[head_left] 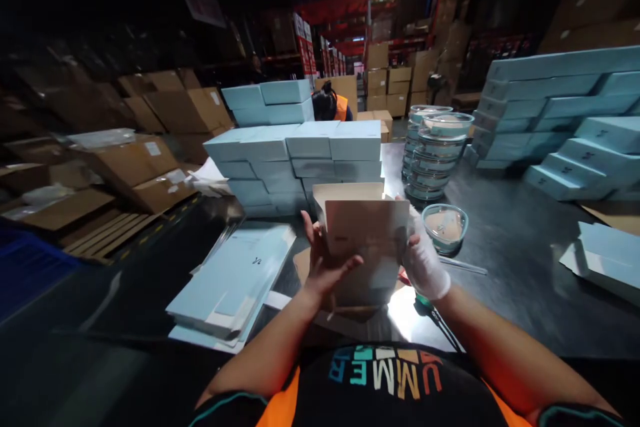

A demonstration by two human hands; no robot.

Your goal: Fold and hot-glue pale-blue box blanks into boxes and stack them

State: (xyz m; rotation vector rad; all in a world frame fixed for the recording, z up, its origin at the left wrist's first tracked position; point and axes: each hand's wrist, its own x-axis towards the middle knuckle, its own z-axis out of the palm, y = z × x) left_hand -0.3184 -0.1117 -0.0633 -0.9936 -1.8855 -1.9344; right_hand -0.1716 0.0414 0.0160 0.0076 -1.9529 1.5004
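I hold an open pale cardboard box (367,230) upright over the dark table (520,260), its lid flap raised behind. My left hand (323,260), bare, grips the box's left side from below. My right hand (423,253), in a white glove, clasps its right edge. A single glass bowl with a lid (445,227) sits just right of the box. A tall stack of similar lidded bowls (433,150) stands behind it. Flat light-blue box blanks (235,283) lie in a pile to the left of my left arm.
Stacked light-blue boxes (300,160) rise right behind the held box, and more (565,120) fill the right side. Brown cartons (145,167) crowd the left. Another person in an orange vest (330,105) works farther back. Shelving with cartons stands in the dark background.
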